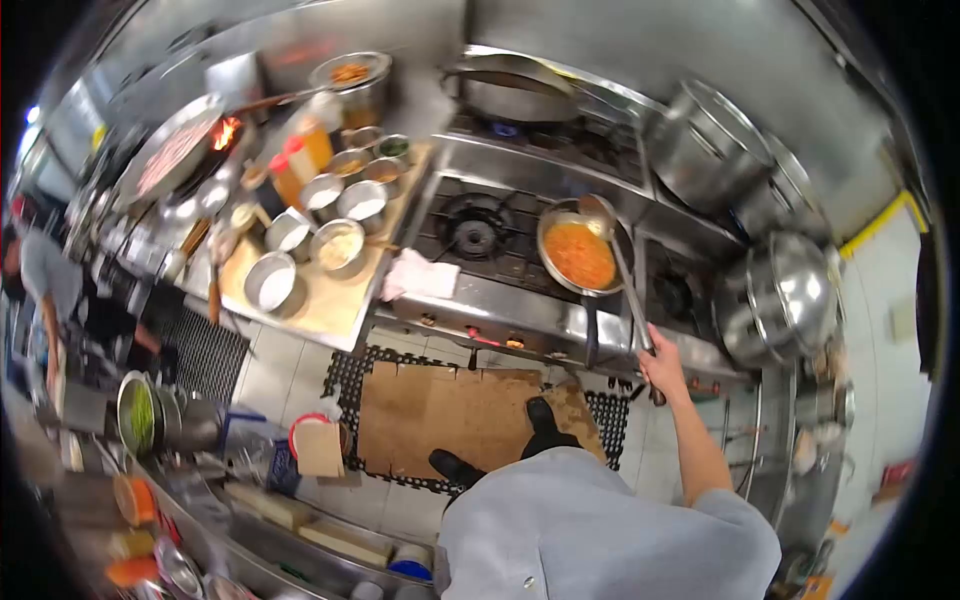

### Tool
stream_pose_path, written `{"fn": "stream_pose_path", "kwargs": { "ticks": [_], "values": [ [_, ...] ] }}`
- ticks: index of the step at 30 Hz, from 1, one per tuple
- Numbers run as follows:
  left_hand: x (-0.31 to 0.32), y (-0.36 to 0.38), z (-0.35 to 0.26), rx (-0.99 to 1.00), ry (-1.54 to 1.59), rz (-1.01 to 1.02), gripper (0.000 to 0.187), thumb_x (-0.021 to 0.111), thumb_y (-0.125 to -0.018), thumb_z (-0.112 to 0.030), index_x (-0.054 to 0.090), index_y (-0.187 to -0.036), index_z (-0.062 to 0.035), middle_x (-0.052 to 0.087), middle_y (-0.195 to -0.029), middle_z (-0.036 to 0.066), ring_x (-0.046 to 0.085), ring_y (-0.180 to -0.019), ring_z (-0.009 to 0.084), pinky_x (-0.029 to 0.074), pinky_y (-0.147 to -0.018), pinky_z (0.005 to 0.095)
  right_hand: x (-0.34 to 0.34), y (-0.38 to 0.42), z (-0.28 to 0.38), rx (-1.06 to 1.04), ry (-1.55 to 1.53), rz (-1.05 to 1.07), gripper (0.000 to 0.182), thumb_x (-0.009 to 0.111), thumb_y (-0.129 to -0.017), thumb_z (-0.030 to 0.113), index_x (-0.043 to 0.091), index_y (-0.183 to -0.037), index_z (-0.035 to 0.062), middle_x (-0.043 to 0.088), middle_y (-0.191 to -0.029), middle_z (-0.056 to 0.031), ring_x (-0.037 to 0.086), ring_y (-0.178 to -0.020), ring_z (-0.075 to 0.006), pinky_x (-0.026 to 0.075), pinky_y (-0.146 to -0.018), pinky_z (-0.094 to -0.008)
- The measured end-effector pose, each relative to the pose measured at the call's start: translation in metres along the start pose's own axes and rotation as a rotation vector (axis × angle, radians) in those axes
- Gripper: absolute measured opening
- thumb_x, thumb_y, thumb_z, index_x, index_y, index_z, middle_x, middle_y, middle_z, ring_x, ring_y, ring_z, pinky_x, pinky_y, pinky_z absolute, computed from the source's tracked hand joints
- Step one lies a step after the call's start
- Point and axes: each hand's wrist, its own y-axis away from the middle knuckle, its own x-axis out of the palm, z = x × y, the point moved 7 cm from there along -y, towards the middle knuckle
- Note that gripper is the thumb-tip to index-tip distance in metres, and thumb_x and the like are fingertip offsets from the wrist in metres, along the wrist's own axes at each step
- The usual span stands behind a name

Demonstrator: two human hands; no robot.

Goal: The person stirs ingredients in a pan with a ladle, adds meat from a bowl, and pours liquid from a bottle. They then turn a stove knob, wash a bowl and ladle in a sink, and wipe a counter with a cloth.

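Note:
My right hand (pixel 661 362) is closed around the long handle of a ladle (pixel 627 278). The ladle's bowl is at the far rim of a frying pan (pixel 545 262), over orange-red food (pixel 579 254) that looks like a sauce or stew. The pan sits on the stove (pixel 470 250), and its dark handle (pixel 592 335) points toward me, untouched, left of my right hand. No part of my left hand shows.
Left of the stove, a board-topped counter (pixel 325 318) bears several metal bowls (pixel 272 284) and squeeze bottles (pixel 300 158). A pink cloth (pixel 420 277) lies at the stove's front-left edge. Large pots (pixel 712 148) stand right. At far left, a wok (pixel 172 150) has flames beside it; a person (pixel 50 270) stands nearby.

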Motion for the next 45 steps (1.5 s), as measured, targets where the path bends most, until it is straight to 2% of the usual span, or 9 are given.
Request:
{"fn": "stream_pose_path", "kwargs": {
  "ticks": [4,6,9,19,23,33,39,42,45],
  "values": [
    [-0.025,0.038,0.008,-0.049,0.134,0.018,0.047,0.055,-0.089,-0.032,0.048,-0.126,-0.0027,0.058,-0.114,0.011,0.059,-0.095,0.0301,0.053,-0.076,0.0436,-0.02,-0.015,-0.027,0.038,0.187,0.006,0.063,0.058,-0.08,0.002,0.04,-0.14,0.0083,0.064,-0.075,-0.0126,0.06,-0.056,-0.019,0.049,-0.054,-0.0324],
    [-0.04,0.062,0.018,-0.097,0.204,0.016,0.047,0.053,-0.089,-0.031,0.048,-0.126,-0.0031,0.058,-0.115,0.011,0.059,-0.096,0.0298,0.052,-0.076,0.0431,-0.026,-0.037,-0.032,-0.395,0.47,-0.137,0.061,0.058,-0.078,0.001,0.042,-0.137,0.0043,0.066,-0.088,-0.0163,0.064,-0.077,-0.0251,0.05,-0.072,-0.0339],
    [-0.055,0.102,0.03,-0.187,0.322,-0.008,0.045,0.051,-0.09,-0.031,0.048,-0.126,-0.0037,0.058,-0.115,0.012,0.059,-0.097,0.0294,0.052,-0.077,0.0424,-0.028,-0.06,-0.031,-0.127,0.483,-0.057,0.062,0.059,-0.076,0.003,0.042,-0.136,0.0053,0.062,-0.109,-0.0225,0.061,-0.101,-0.0319,0.044,-0.089,-0.0331],
    [-0.072,0.246,-0.006,-0.499,0.683,-0.17,0.043,0.043,-0.093,-0.031,0.048,-0.128,-0.0057,0.057,-0.118,0.013,0.058,-0.099,0.0279,0.051,-0.079,0.0399,-0.082,-0.067,-0.061,-0.31,0.292,0.244,0.061,0.062,-0.076,0.005,0.046,-0.134,0.006,0.06,-0.093,-0.0188,0.058,-0.08,-0.0296,0.046,-0.077,-0.0327],
    [0.001,0.261,-0.141,-0.155,1.146,-0.111,0.037,0.049,-0.086,-0.01,0.046,-0.122,-0.0012,0.055,-0.113,0.012,0.059,-0.092,0.0255,0.052,-0.073,0.0339,-0.128,-0.068,-0.066,-0.263,0.169,0.286,0.06,0.061,-0.077,0.003,0.046,-0.135,0.0068,0.058,-0.085,-0.0161,0.057,-0.073,-0.0251,0.046,-0.072,-0.0318],
    [0.166,0.22,-0.442,0.315,0.619,0.4,0.026,0.051,-0.086,-0.006,0.054,-0.112,-0.0017,0.061,-0.093,0.01,0.064,-0.072,0.0202,0.059,-0.057,0.0315,-0.168,-0.104,-0.067,-0.068,-0.075,0.379,0.06,0.062,-0.079,0.001,0.044,-0.136,0.0026,0.064,-0.111,-0.0136,0.055,-0.082,-0.0132,0.046,-0.079,-0.0258],
    [0.239,0.243,-0.562,0.662,0.275,0.348,0.01,0.055,-0.079,-0.005,0.054,-0.086,0.0019,0.061,-0.074,0.012,0.064,-0.061,0.0184,0.056,-0.046,0.0292,-0.164,-0.103,-0.064,-0.326,0.01,0.305,0.061,0.062,-0.076,0.005,0.044,-0.134,-0.0008,0.061,-0.099,-0.0231,0.061,-0.088,-0.0317,0.047,-0.081,-0.033],
    [0.269,0.25,-0.588,0.805,0.046,0.272,0.011,0.054,-0.077,-0.008,0.053,-0.085,-0.0004,0.061,-0.075,0.027,0.062,-0.079,0.0436,0.05,-0.068,0.0481,-0.165,-0.104,-0.065,-0.387,-0.004,0.247,0.06,0.061,-0.075,0.005,0.044,-0.132,-0.002,0.06,-0.097,-0.0244,0.06,-0.086,-0.0362,0.047,-0.08,-0.0349],
    [0.281,0.264,-0.604,0.896,-0.048,0.209,0.013,0.052,-0.076,-0.007,0.054,-0.087,-0.0014,0.06,-0.073,0.026,0.059,-0.082,0.0475,0.047,-0.074,0.0521,-0.169,-0.103,-0.06,-0.301,0.022,0.275,0.059,0.06,-0.075,0.005,0.045,-0.132,-0.0025,0.06,-0.098,-0.0248,0.06,-0.087,-0.0361,0.047,-0.081,-0.0352]
  ]
}}
